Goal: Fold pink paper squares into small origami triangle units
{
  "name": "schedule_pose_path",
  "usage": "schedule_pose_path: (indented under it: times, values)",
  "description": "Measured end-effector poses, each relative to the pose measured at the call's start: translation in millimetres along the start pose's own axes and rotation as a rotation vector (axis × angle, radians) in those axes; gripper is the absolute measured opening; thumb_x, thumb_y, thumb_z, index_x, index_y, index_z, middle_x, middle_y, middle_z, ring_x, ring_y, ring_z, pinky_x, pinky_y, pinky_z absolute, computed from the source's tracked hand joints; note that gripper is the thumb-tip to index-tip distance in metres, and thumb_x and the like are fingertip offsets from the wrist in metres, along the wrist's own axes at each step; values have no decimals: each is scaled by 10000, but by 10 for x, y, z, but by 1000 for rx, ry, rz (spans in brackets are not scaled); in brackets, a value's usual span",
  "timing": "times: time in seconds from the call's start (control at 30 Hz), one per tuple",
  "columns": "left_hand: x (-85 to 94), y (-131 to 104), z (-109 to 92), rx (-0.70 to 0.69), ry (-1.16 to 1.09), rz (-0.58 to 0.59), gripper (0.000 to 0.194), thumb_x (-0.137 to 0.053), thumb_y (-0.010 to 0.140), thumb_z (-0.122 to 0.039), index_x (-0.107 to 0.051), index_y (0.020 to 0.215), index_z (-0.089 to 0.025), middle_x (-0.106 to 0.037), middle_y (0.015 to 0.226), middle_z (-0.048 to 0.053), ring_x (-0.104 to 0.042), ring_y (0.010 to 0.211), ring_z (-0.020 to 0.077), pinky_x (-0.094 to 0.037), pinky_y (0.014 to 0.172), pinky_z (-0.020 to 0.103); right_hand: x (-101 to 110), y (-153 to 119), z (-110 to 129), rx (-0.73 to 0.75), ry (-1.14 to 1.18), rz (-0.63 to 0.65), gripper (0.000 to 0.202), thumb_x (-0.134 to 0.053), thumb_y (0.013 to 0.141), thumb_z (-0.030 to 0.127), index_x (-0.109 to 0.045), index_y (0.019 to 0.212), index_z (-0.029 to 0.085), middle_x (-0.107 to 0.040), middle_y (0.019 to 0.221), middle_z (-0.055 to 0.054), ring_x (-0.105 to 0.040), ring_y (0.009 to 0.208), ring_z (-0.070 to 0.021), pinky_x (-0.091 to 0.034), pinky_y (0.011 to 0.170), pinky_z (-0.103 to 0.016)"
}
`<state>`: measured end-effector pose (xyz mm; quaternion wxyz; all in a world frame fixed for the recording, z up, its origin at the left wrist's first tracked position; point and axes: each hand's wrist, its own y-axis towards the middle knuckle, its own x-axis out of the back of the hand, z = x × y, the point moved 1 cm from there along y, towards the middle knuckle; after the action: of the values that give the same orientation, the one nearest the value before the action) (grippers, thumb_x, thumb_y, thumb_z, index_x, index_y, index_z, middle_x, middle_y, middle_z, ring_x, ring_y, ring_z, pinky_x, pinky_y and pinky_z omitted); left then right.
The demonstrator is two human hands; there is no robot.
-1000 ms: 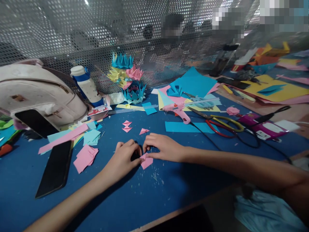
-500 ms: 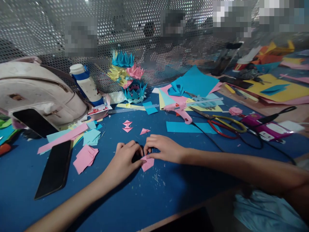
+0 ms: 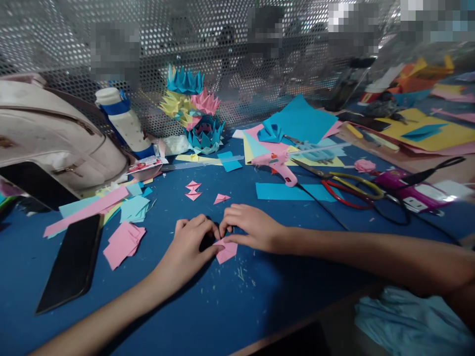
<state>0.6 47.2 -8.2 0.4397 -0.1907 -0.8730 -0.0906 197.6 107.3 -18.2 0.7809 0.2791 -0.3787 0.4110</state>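
A small pink paper, partly folded, lies on the blue table between my hands. My left hand pinches its upper left edge, thumb on top. From the right, my right hand presses its top edge with thumb and curled fingers. The fingertips nearly meet and hide the upper part of the paper. Beyond them lie a single folded pink triangle and two folded pink pieces. A stack of pink squares is left of my left hand.
A black phone lies at the left, near a backpack and a bottle. Folded paper flowers stand at the back. A pink glue gun, its cord and scissors lie beyond my right arm.
The view has shifted slightly, so things at the left appear further left. Both hands keep their grip on the pink paper, with hardly any movement.
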Motion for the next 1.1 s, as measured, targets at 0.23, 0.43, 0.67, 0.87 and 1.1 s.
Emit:
schedule_pose_path:
  times: [0.23, 0.43, 0.67, 0.87, 1.1]
  values:
    - [-94, -77, 22, -23, 3, -88, 41, -592, 973, -278, -586, 1003, -250, -619, 1016, -5, -564, 984, 203, -311, 902, 371, -29, -36, 4, 20, -54, 0, 82, -606, 971, 267, -626, 949, 190, -613, 927, -19, -511, 857, -169, -353, 776, -308]
    - [-115, -87, 34, -43, 13, -106, 78, -593, 977, -316, -580, 1016, -250, -616, 1014, 0, -562, 983, 202, -317, 915, 376, -19, -25, 21, 10, -67, 20, 55, -594, 970, 224, -621, 937, 189, -602, 915, -18, -498, 871, -171, -357, 779, -305]
    - [-110, -90, 27, -54, 17, -106, 72, -596, 981, -315, -583, 990, -244, -615, 1031, 2, -561, 1002, 201, -315, 923, 377, -18, -25, 44, 9, -95, 36, 67, -576, 977, 214, -624, 942, 183, -597, 922, -29, -491, 873, -182, -365, 787, -314]
    - [-107, -98, 21, -59, 23, -105, 68, -586, 987, -309, -595, 979, -242, -618, 1032, 1, -561, 1000, 199, -312, 927, 373, -7, -47, 97, -7, -66, 39, 63, -587, 968, 190, -619, 918, 169, -604, 919, -30, -505, 877, -180, -370, 801, -309]
    - [-108, -98, 17, -66, 31, -111, 45, -609, 973, -281, -601, 987, -239, -616, 1026, -3, -561, 996, 196, -306, 924, 369, -27, -93, 121, 9, -28, -16, 78, -607, 968, 259, -613, 974, 182, -645, 981, -37, -529, 912, -183, -392, 818, -310]
